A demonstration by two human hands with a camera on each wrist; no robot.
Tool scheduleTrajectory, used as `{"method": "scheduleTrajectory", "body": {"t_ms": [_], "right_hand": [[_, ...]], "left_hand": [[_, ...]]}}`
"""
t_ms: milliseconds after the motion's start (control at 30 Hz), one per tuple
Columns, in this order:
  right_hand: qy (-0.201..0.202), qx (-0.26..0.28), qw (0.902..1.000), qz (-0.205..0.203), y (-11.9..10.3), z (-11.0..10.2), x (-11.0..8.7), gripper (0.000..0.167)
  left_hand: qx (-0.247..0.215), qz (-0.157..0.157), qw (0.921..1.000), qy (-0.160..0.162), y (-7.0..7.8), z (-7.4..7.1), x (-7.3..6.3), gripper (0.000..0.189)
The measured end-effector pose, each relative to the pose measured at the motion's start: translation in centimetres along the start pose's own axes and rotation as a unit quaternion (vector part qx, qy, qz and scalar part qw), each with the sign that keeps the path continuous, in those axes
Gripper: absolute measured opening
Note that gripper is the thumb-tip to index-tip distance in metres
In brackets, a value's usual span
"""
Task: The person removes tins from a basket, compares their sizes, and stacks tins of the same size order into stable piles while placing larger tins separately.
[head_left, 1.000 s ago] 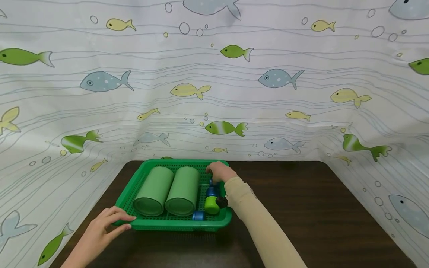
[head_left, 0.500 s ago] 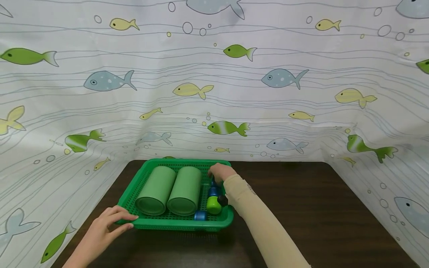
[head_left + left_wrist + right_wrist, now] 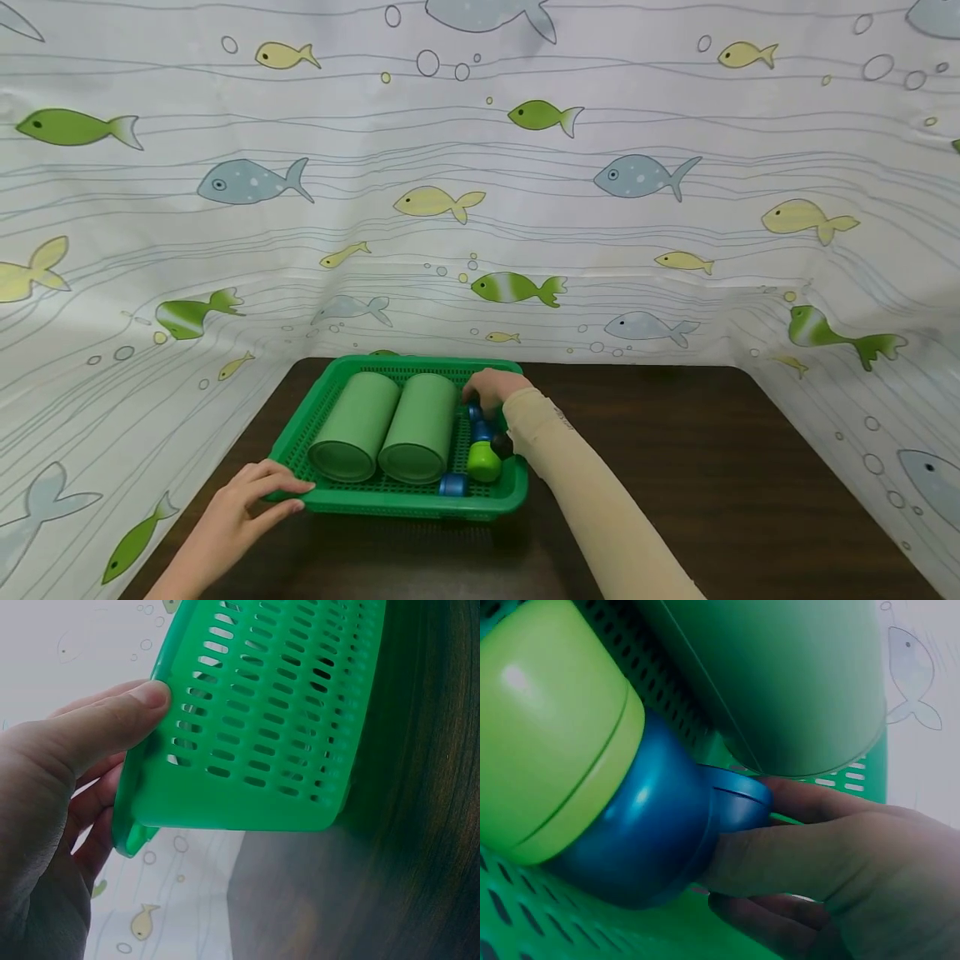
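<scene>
A green plastic basket [image 3: 405,502] with slotted walls stands on a dark table. My left hand [image 3: 243,508] grips its near left corner; in the left wrist view the thumb lies on the outer wall and the fingers curl behind the rim [image 3: 124,844]. Inside the basket's right side lies a rounded container, lime green [image 3: 484,462] at the near end and shiny blue [image 3: 656,825] beyond. My right hand [image 3: 495,390] reaches in from the right and pinches the small blue cap-like part [image 3: 742,796] at its far end. The fingers behind that part are partly hidden.
Two pale green cylinders, a left one [image 3: 355,425] and a right one [image 3: 420,427], lie side by side in the basket. A separate small blue piece [image 3: 453,484] sits by the near wall. A fish-patterned curtain [image 3: 525,250] surrounds the dark table [image 3: 645,467].
The head view has swung slightly left. My right hand and the small blue part have shifted a little left within the basket. The left hand keeps its grip on the corner.
</scene>
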State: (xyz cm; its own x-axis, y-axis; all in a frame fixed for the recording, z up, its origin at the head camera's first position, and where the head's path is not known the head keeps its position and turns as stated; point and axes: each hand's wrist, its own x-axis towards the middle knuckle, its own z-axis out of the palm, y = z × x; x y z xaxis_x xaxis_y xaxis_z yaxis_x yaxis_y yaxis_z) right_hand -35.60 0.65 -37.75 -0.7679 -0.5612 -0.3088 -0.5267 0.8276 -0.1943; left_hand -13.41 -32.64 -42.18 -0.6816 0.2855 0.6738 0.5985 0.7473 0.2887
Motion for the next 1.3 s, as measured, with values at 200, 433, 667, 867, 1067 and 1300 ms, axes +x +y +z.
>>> {"method": "scheduleTrajectory", "body": {"t_ms": [200, 433, 667, 867, 1067, 1300], "right_hand": [[-0.009, 0.004, 0.9999, -0.006, 0.0, 0.1, 0.2, 0.056], [0.002, 0.006, 0.9999, -0.015, 0.2, 0.1, 0.2, 0.056], [0.009, 0.024, 0.9995, -0.02, 0.3, -0.6, -0.4, 0.058], [0.021, 0.068, 0.9966, -0.041, 0.8, -1.7, -1.6, 0.06], [0.068, 0.134, 0.9857, -0.077, 2.2, -2.2, -2.7, 0.06], [0.091, 0.219, 0.9608, -0.144, 4.0, -2.0, -3.8, 0.061]], "left_hand": [[0.003, -0.004, 1.0, -0.001, 0.1, 0.0, 0.0, 0.05], [0.0, -0.005, 1.0, 0.001, 0.1, 0.0, 0.1, 0.05], [-0.004, -0.009, 1.0, 0.0, 0.1, 0.1, 0.1, 0.049], [-0.013, -0.019, 0.9997, -0.006, 0.1, 0.0, -0.1, 0.047], [-0.019, -0.03, 0.9993, -0.012, 0.2, 0.0, 0.0, 0.047], [-0.008, -0.02, 0.9997, -0.009, 0.2, 0.1, 0.1, 0.049]]}}
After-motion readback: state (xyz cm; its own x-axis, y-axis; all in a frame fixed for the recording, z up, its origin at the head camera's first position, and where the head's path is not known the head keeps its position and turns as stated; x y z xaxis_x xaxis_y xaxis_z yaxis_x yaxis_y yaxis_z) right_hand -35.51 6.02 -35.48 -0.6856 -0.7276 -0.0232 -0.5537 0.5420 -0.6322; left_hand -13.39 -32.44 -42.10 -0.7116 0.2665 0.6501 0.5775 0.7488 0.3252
